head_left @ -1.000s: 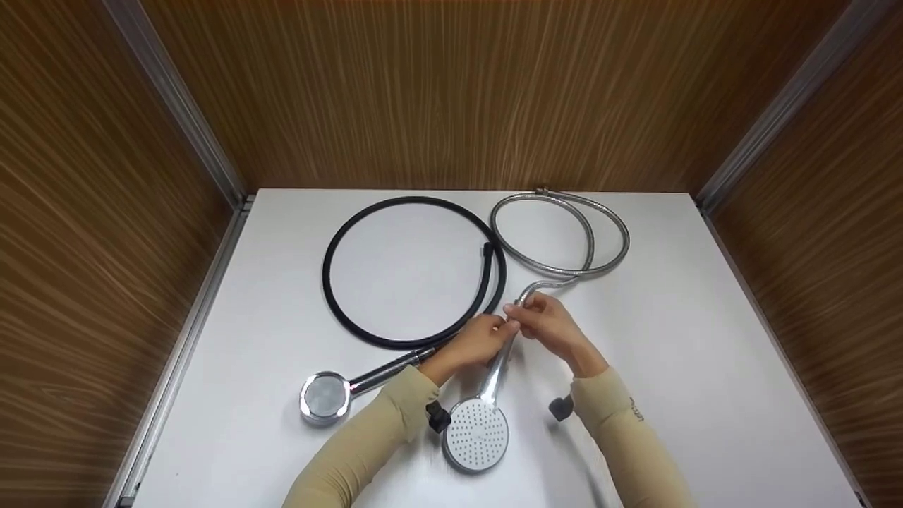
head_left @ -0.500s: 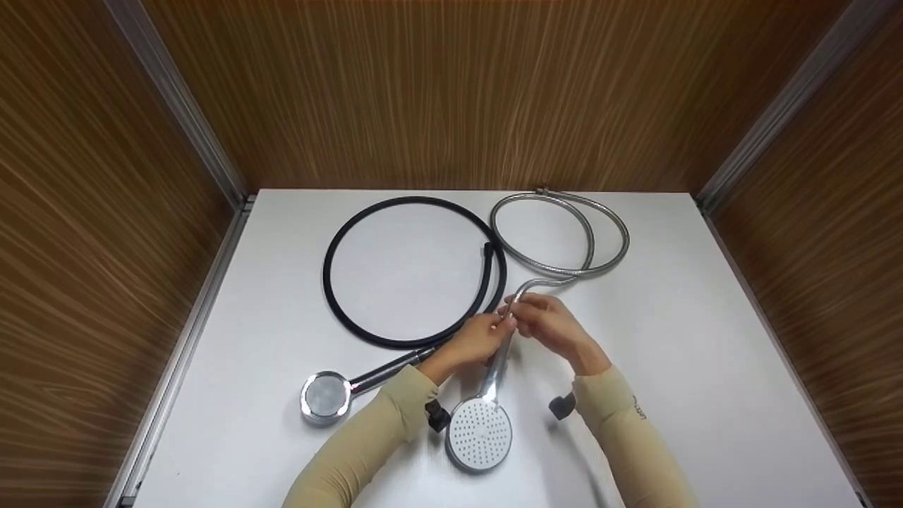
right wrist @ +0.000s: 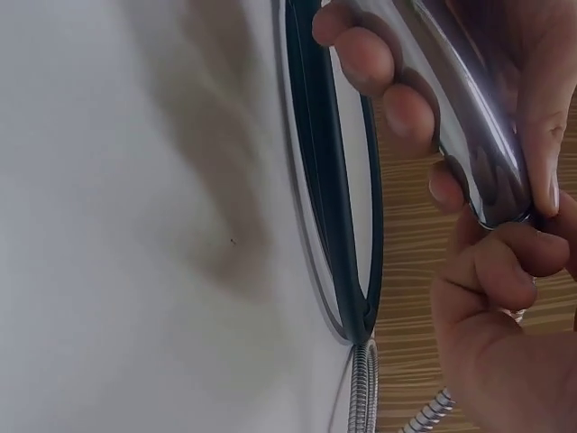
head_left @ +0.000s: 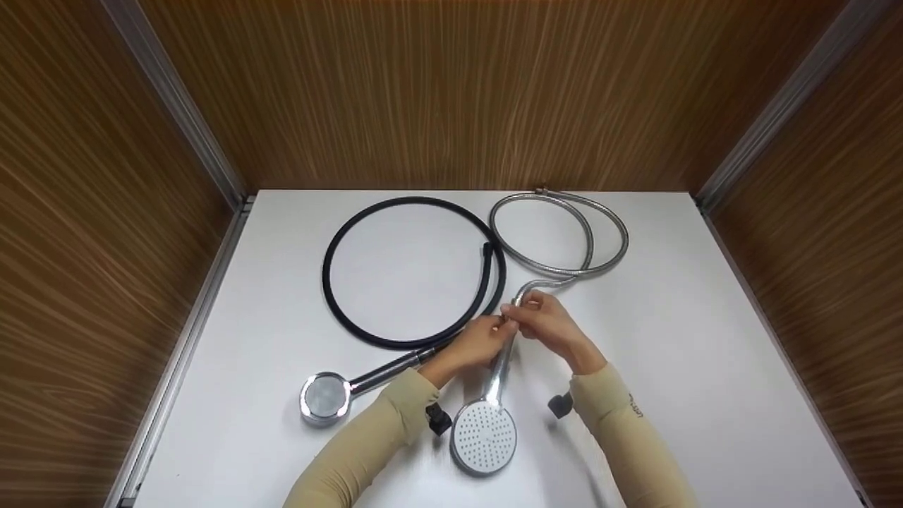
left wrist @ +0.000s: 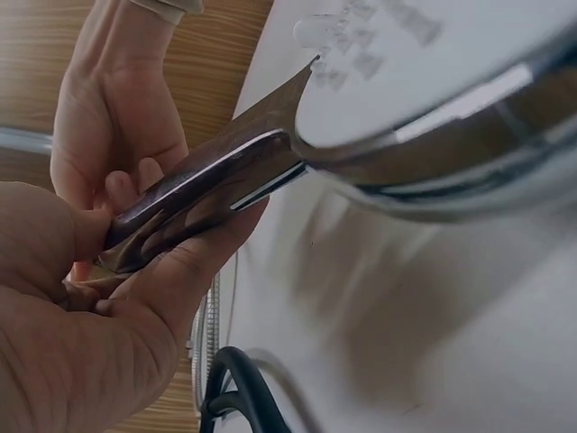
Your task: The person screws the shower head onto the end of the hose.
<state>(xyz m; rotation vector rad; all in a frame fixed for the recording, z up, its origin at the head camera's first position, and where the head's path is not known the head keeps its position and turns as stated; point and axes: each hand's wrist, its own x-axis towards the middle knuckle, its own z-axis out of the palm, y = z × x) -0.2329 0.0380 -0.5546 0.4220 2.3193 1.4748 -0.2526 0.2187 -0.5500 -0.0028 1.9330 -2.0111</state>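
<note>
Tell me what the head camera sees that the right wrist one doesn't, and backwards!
Only the head view shows the dotted face of the held shower head and the second shower head, on the left.

Only the right wrist view shows a row of fingertips along the handle.

Both show the left hand, right hand, handle, black hose and silver hose.

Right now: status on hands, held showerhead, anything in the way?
Left hand grips white-faced showerhead by its handle. Right hand pinches silver hose at the handle's end; whether joined, can't see. Black hose lies nearby, nothing visibly blocking.
</note>
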